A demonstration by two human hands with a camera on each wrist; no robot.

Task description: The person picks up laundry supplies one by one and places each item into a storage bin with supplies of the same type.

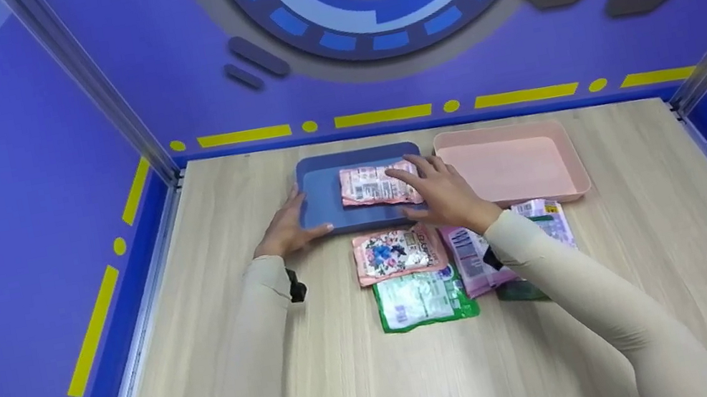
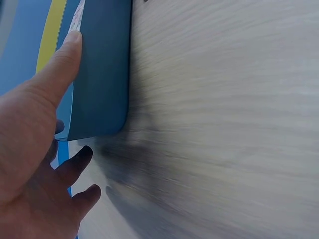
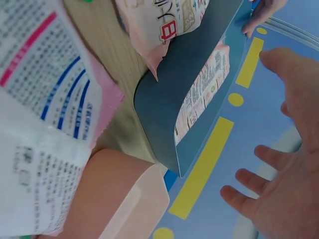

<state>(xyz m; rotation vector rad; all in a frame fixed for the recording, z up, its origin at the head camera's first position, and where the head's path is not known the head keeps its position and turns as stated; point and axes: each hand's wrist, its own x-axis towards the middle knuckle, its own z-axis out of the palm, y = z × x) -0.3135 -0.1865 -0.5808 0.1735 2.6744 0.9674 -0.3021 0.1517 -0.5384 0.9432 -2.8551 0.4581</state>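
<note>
A blue tray (image 1: 320, 193) lies at the back of the table, with a pink printed packet (image 1: 373, 184) inside it. My left hand (image 1: 286, 228) is at the tray's near left corner, thumb along the near rim. In the left wrist view, that thumb (image 2: 62, 62) overlaps the rim while the other fingers spread outside the corner. Over the tray's right end, my right hand (image 1: 443, 193) has its fingers spread, with fingertips overlapping the packet in the head view. The right wrist view shows nothing between the fingers of this hand (image 3: 284, 164).
A pink tray (image 1: 508, 167) stands just right of the blue one. In front lie a pink floral packet (image 1: 392, 255), a green-edged packet (image 1: 419, 300) and a purple packet (image 1: 473, 257). More packets (image 1: 550, 218) are partly under the right forearm. Blue panels (image 1: 185, 112) wall the table.
</note>
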